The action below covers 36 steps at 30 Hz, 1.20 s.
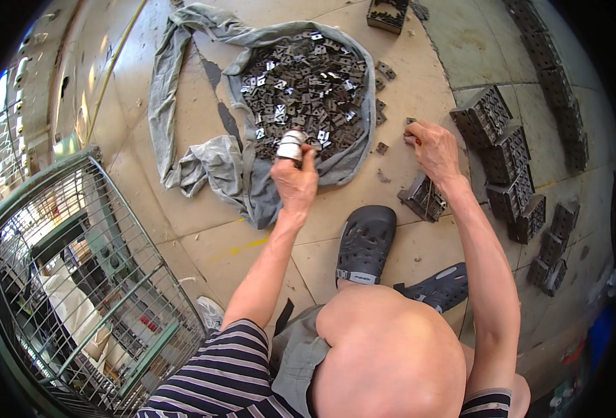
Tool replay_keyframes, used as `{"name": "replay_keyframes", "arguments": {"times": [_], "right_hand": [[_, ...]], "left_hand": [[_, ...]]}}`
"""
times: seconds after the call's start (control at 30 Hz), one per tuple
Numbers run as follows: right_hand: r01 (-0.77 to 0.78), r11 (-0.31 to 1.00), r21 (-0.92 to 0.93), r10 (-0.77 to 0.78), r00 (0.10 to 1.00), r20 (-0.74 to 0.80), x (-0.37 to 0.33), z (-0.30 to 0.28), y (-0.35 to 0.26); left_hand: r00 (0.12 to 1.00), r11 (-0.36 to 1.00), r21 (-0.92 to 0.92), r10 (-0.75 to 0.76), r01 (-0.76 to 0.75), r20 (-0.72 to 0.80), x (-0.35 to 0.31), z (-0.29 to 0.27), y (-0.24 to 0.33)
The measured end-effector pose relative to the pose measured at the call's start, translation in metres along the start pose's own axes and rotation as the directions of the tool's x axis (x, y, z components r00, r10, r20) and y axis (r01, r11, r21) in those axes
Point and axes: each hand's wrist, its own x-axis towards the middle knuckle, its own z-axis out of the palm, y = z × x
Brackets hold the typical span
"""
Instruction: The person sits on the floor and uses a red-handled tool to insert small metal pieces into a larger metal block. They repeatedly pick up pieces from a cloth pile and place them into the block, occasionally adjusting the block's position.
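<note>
L fingers point(308, 159) closed rnd white cyl. point(291, 145); R fingers point(420, 130) pinched, hold unclear; clog point(366, 240) lettered.

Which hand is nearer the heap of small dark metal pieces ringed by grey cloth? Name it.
Left. The left hand, gripping a white cylindrical object, is at the near edge of the heap; the right hand is off to the right, beyond the grey cloth.

Cylinder point(291, 145): white, tilted, gripped over the near edge of parts point(308, 83), small, dark, some shiny, loosely heaped.
Piece point(411, 121): small, dark, partly hidden, right of heap.
</note>
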Motion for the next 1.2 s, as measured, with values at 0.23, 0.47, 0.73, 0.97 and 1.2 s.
{"name": "replay_keyframes", "arguments": {"times": [0.23, 0.47, 0.73, 0.97, 1.2], "right_hand": [[0.044, 0.996, -0.077, -0.049, 0.997, -0.055, 0.0, -0.003, -0.009], [-0.267, 0.951, 0.153, 0.282, 0.956, -0.083, -0.008, -0.03, -0.028], [-0.447, 0.821, 0.356, 0.469, 0.883, 0.027, -0.039, -0.039, -0.043], [-0.486, 0.743, 0.459, 0.501, 0.86, 0.1, -0.046, -0.034, -0.054], [-0.521, 0.599, 0.608, 0.503, 0.836, 0.222, -0.037, -0.034, -0.083]], "left_hand": [[0.986, 0.993, -0.013, 0.113, -0.116, -0.119, 0.034, -0.02, -0.025], [0.945, 0.93, 0.173, 0.325, -0.325, 0.026, 0.086, -0.009, -0.019], [0.941, 0.902, 0.271, 0.336, -0.337, 0.051, 0.093, 0.012, -0.025], [0.996, 0.986, -0.15, 0.074, -0.067, 0.041, 0.092, 0.001, -0.014], [0.814, 0.455, -0.682, -0.215, 0.573, 0.54, 0.035, -0.01, 0.047]]}}
